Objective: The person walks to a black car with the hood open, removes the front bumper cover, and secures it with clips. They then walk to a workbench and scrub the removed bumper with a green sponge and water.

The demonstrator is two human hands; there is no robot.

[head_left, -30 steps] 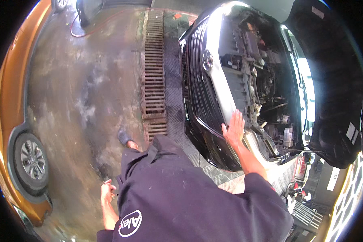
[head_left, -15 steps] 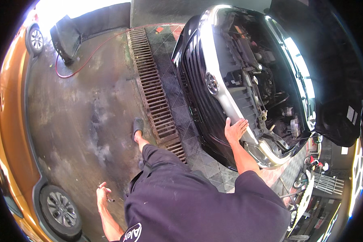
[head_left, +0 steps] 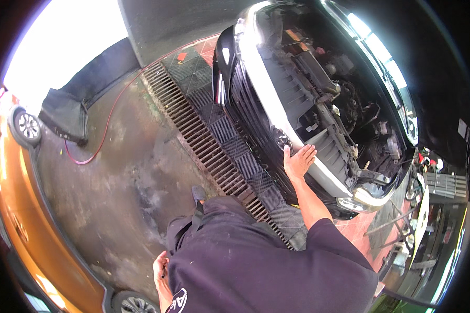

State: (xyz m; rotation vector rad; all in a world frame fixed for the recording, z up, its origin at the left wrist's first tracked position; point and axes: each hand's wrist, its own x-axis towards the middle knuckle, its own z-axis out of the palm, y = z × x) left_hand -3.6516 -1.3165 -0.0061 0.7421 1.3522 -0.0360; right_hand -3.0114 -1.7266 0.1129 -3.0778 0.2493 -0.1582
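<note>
My right hand (head_left: 300, 161) rests with fingers stretched out on the silver front edge (head_left: 326, 175) of a vehicle with its hood raised. Right beside the thumb is a chrome badge (head_left: 280, 138), partly covered. Below that edge runs the black slatted grille (head_left: 245, 107). Down at my left side, my left hand (head_left: 161, 268) has its fingers curled round a small dark object, mostly hidden by the hand and my clothing. The engine bay (head_left: 344, 112) lies exposed beyond the silver edge.
A metal floor drain grate (head_left: 203, 143) runs alongside black floor tiles (head_left: 235, 141). An orange car (head_left: 42, 214) stands at the left. A red hose (head_left: 109, 117) trails past a dark panel (head_left: 62, 115). Stands and parts (head_left: 402, 235) crowd the lower right.
My right hand has slid along the silver edge toward the badge. My left hand has come in closer to my body. The view has turned, and my foot is now mostly hidden.
</note>
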